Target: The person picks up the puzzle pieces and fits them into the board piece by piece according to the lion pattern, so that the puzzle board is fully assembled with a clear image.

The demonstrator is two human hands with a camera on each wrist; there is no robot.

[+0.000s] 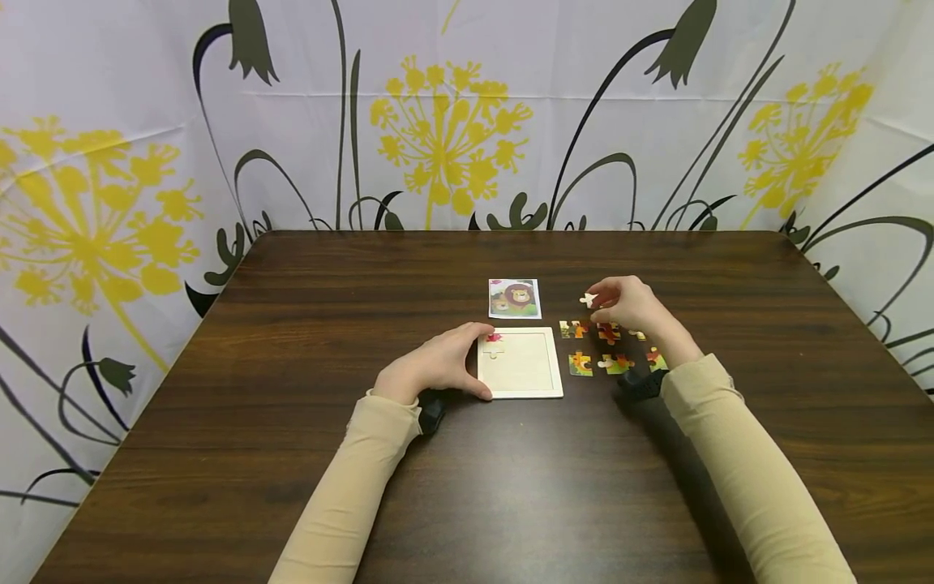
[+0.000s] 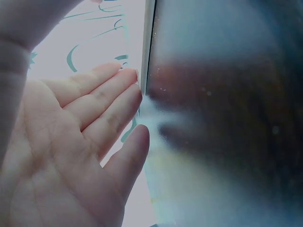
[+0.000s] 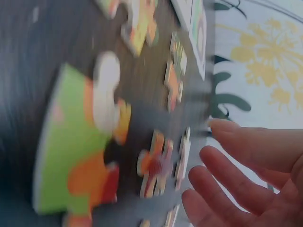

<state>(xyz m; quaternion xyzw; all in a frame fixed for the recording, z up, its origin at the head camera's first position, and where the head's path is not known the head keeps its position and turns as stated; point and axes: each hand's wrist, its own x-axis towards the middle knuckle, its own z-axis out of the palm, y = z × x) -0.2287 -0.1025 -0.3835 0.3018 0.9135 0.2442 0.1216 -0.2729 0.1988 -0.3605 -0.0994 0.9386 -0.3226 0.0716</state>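
My left hand [image 1: 438, 361] holds a pale puzzle tray [image 1: 525, 365] by its left side, thumb at the near corner and forefinger at the far one. A puzzle piece [image 1: 494, 349] with a pink patch lies in the tray's far left corner. Over the loose pieces to the right hovers my right hand [image 1: 631, 308], fingers loosely bent and thumb apart from them. Closest to its fingertips is a pale piece [image 1: 588, 300]. In the right wrist view nothing shows between the fingers, and a green and orange piece [image 3: 71, 146] lies in the foreground.
Behind the tray lies a lion picture card [image 1: 514, 298]. Several colourful pieces, among them a yellow and orange one [image 1: 580, 363], lie in rows right of the tray. The dark wooden table [image 1: 328, 300] ends at a flower-patterned curtain [image 1: 438, 122].
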